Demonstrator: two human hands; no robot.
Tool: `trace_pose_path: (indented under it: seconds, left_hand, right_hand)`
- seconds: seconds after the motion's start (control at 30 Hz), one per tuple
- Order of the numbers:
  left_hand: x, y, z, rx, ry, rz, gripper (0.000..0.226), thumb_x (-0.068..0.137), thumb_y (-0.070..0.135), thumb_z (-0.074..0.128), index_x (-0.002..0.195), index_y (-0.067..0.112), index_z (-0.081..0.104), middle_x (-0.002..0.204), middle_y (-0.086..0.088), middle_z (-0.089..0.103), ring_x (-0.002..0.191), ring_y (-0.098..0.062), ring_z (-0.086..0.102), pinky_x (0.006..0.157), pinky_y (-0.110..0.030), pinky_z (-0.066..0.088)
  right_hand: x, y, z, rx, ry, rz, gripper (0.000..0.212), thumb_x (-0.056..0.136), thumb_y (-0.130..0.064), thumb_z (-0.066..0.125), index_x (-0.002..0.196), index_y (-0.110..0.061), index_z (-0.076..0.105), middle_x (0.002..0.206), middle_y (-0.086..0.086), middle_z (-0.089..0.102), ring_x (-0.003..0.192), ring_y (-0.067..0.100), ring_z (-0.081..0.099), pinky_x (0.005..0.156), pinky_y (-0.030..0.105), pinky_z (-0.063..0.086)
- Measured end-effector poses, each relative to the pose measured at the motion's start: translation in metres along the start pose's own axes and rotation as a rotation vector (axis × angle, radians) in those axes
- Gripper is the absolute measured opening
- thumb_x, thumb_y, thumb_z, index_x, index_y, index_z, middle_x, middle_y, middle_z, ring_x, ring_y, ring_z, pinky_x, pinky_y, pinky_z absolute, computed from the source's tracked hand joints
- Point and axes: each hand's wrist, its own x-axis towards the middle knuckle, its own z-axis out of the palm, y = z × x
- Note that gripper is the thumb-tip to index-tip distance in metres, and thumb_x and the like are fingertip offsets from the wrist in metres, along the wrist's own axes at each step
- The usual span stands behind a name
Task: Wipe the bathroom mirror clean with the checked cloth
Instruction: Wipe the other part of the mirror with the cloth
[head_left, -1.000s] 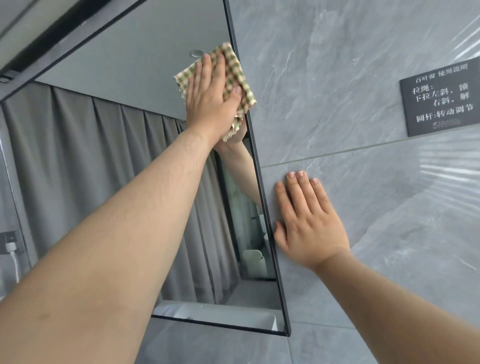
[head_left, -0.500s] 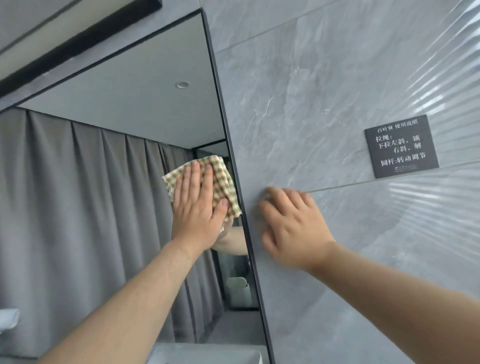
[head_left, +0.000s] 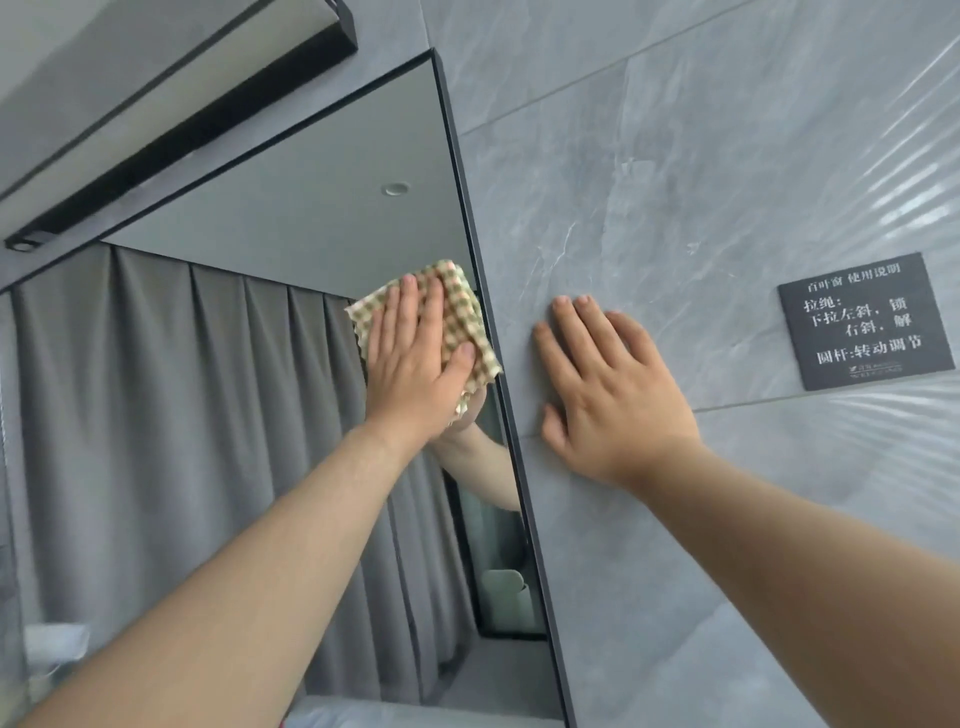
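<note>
The left hand (head_left: 415, 358) lies flat with straight fingers and presses the checked cloth (head_left: 467, 317) onto the mirror (head_left: 291, 223). It does not grab the cloth, it only pushes on it. The right hand (head_left: 613, 395) is flat too, holds nothing, and leans on the grey wall (head_left: 675, 182) just beside the mirror.

The cloth sits against the glass at the mirror's right edge, a bit above the middle. A dark sign (head_left: 865, 322) hangs on the wall farther right. A black bar (head_left: 182, 140) runs above the mirror.

I think the wiping is under way. The glass shows no marks or wet streaks, so I cannot tell which parts are done. The lower right edge and the left side may be left.
</note>
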Motion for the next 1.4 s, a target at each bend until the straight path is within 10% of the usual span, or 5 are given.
trace_pose_path:
  seconds: [0.7,1.4]
  left_hand:
    - [0.194,0.021,-0.073,0.004,0.071,-0.155,0.063,0.105,0.047,0.02,0.16,0.025,-0.002,0.168,-0.001,-0.007,0.154,-0.016,-0.008,0.124,-0.036,-0.007]
    - [-0.025,-0.024,0.008,0.076,0.023,0.234,0.064,0.102,0.041,0.022,0.159,0.014,0.012,0.167,-0.01,0.004,0.155,-0.021,-0.001,0.125,-0.043,0.001]
  right_hand:
    - [0.0,-0.001,0.004,-0.058,0.046,0.004,0.072,0.084,-0.041,0.042,0.143,0.001,0.046,0.151,0.026,0.04,0.14,0.042,0.039,0.115,0.052,0.026]
    - [0.0,-0.002,0.003,-0.061,0.053,0.019,0.071,0.082,-0.039,0.044,0.142,-0.001,0.048,0.151,0.025,0.042,0.14,0.041,0.04,0.113,0.052,0.028]
